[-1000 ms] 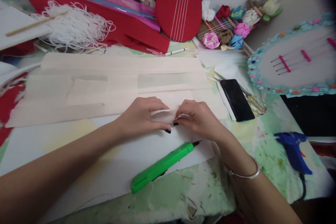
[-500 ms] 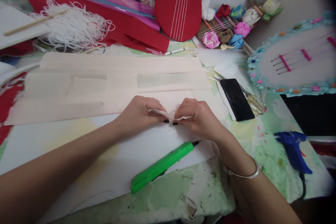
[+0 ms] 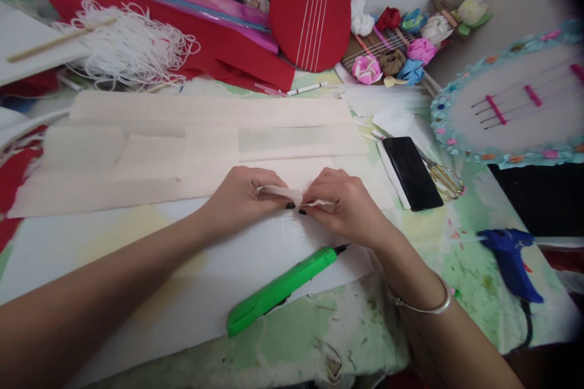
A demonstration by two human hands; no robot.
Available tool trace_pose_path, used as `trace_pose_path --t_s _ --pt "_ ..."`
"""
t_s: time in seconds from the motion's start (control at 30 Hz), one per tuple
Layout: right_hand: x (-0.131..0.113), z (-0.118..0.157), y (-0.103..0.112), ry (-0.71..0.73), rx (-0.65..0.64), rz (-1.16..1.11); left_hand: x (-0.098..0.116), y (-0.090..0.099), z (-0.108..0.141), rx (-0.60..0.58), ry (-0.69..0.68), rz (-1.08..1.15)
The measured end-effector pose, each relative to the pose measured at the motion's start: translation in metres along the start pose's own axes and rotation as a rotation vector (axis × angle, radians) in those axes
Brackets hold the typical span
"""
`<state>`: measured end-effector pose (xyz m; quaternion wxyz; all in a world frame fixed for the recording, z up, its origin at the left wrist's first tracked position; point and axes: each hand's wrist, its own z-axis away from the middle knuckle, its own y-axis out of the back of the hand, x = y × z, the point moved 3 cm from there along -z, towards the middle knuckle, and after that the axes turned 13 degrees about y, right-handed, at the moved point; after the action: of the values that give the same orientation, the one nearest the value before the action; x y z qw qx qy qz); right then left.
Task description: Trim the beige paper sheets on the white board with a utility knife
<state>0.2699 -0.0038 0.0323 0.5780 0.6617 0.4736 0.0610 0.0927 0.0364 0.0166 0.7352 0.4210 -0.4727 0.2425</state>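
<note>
Between my two hands is a small strip of cream crepe paper (image 3: pixel 275 191), pinched together at its middle. My left hand (image 3: pixel 249 197) grips its left part between thumb and fingers. The right part is held in my right hand (image 3: pixel 342 200), whose fingertips almost meet those of the left. Behind the hands lies a large cream paper sheet (image 3: pixel 205 115) with rectangular gaps cut in it. Under them is a white board (image 3: pixel 150 267). A green utility knife (image 3: pixel 283 289) rests on the board just in front, its blade pointing right.
Right of the hands lie a black phone (image 3: pixel 412 173), gold-handled scissors (image 3: pixel 447 181) and a blue glue gun (image 3: pixel 511 261). Tangled white string (image 3: pixel 128 42) sits at the back left. A red lute-shaped piece (image 3: pixel 310 12) and paper flowers (image 3: pixel 420 51) stand at the back.
My fingers have shifted slightly at the pinched middle of the strip, and a little more of its left part shows. Everything else stays in place.
</note>
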Motion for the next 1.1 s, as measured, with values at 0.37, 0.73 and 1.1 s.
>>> trace_pose_path --t_s 0.37,0.73,1.1 --pt "0.0019 -0.0008 -0.0022 0.048 0.010 -0.016 0.0005 -0.0018 -0.0019 -0.050 -0.089 -0.048" --pt "0.0077 -0.0001 -0.0051 0.067 0.069 -0.160 -0.0056 -0.0016 -0.0036 -0.111 0.050 0.000" --pt "0.0026 -0.0033 -0.0025 0.013 -0.039 -0.082 -0.0008 -0.0021 -0.0047 -0.145 0.020 -0.066"
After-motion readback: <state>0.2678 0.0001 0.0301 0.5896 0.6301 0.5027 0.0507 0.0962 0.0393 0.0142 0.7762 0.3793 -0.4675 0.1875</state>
